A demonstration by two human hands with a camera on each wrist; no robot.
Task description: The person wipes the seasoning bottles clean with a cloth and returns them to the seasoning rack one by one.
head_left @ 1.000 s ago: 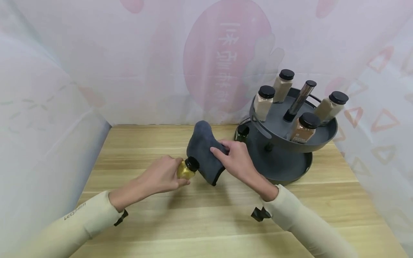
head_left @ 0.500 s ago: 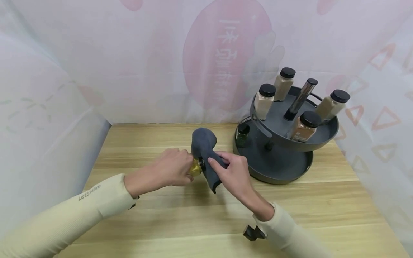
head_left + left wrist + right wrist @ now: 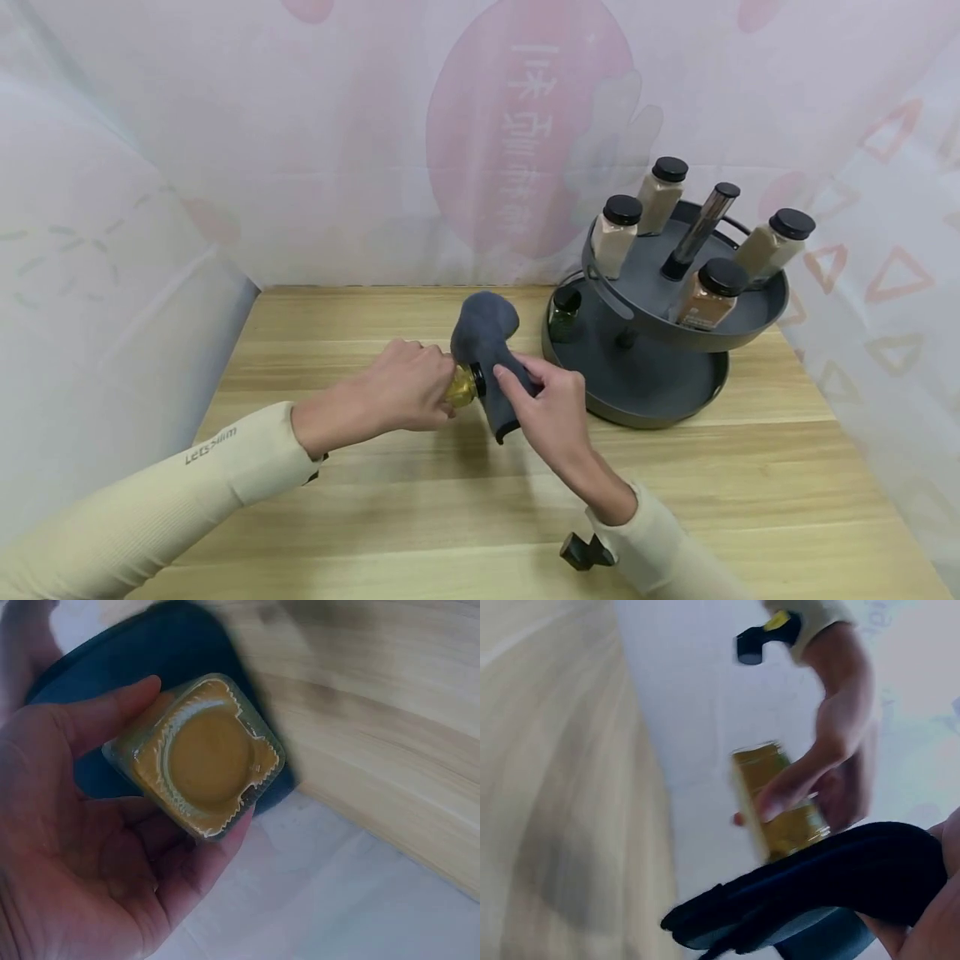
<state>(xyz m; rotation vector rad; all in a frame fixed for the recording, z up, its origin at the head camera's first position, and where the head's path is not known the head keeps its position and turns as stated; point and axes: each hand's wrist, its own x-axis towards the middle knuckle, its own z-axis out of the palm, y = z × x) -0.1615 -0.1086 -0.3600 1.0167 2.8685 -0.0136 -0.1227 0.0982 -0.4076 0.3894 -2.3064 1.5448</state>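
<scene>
A pale wood-grain tabletop (image 3: pixel 390 517) meets a whitish hanging sheet (image 3: pixel 337 192) along its back edge, printed with a large pink disc (image 3: pixel 468 142) and white characters (image 3: pixel 532 83). Reddish triangle outlines (image 3: pixel 900 290) mark the right-hand sheet (image 3: pixel 885 400). The light is soft.

At eight o'clock, the left sleeve (image 3: pixel 191 483) reads "LetsSlim". The pink backdrop circle (image 3: pixel 480 125) at twelve bears illegible Chinese characters; print on the orange-brown spice jar (image 3: pixel 707 307) at three is too small.

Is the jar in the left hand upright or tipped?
Tipped: the jar is sideways in the left hand, its black lid facing the gray cloth.
</scene>
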